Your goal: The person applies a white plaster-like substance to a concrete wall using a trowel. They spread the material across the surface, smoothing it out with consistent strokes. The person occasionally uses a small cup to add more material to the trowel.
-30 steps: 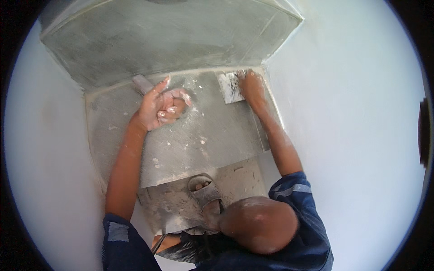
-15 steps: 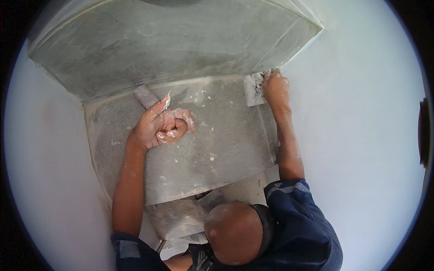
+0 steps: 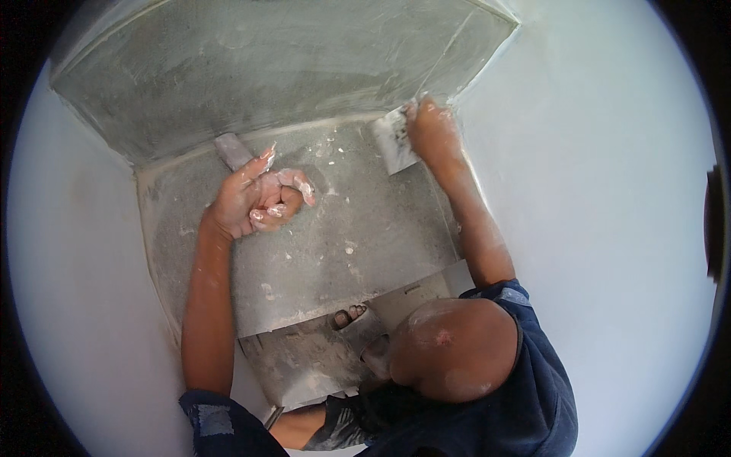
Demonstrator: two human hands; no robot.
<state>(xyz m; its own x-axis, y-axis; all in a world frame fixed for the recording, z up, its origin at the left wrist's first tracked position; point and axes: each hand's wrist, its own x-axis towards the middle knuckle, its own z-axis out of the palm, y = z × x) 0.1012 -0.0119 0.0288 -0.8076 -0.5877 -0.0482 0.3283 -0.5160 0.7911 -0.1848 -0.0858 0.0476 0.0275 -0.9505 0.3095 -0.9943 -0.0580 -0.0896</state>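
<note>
My right hand point(image 3: 434, 137) is closed on the edge of a flat scraper point(image 3: 393, 142), a square plate smeared with white paste. It is near the far right corner of the grey slab point(image 3: 335, 259), close to the upright grey face behind it. Over the slab's left part, my left hand point(image 3: 263, 199) is turned palm up. Its thumb stretches out and the fingers curl loosely, with white paste on their tips and nothing visible in them. Beyond that thumb, a flat grey-mauve piece point(image 3: 232, 151) shows; the hand partly covers it.
The upright grey face point(image 3: 289, 68) rises behind the slab. Pale walls point(image 3: 594, 190) flank both sides. Below the slab's front edge lies a lower dusty grey step point(image 3: 297, 362). My bent knee point(image 3: 457, 346) and toes point(image 3: 352, 314) are there. White crumbs dot the slab.
My right hand has shifted left and slightly upward with the scraper, which is tilted more. My knee has swung right and up, bringing my toes into view. My left hand keeps its pose.
</note>
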